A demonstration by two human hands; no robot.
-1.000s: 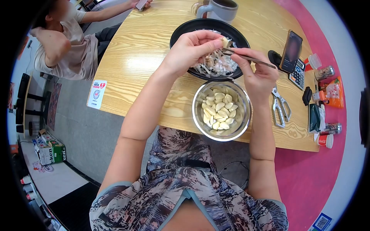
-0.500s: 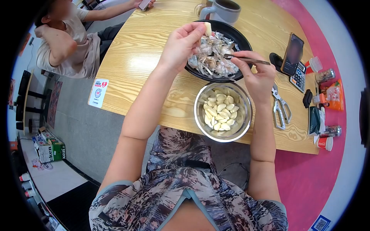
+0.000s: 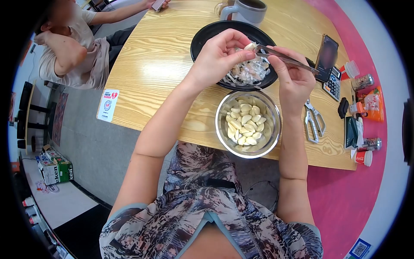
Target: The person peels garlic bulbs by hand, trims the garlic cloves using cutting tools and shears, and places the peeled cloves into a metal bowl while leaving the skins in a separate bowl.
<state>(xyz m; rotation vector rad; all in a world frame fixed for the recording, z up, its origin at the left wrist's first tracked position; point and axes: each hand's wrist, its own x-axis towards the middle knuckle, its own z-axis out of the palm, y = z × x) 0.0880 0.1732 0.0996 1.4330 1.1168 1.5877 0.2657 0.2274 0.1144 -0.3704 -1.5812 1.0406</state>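
Left hand (image 3: 224, 56) pinching garlic clove (image 3: 250, 46) above black dish (image 3: 200, 43), partly blocking peelings (image 3: 250, 72), right hand (image 3: 296, 75) gripping tweezers (image 3: 290, 60) at the clove, steel bowl (image 3: 273, 125) of peeled cloves (image 3: 246, 123) near, mug (image 3: 249, 14) far, scissors (image 3: 312, 124), calculator (image 3: 331, 87), phone (image 3: 326, 57) right

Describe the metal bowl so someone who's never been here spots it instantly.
Find the wooden table and follow its near edge to the middle. There, just this side of the black plate, sits a round metal bowl. Its shiny silver sides and heap of pale, peeled garlic cloves set it apart from that dark plate, which holds papery skins.
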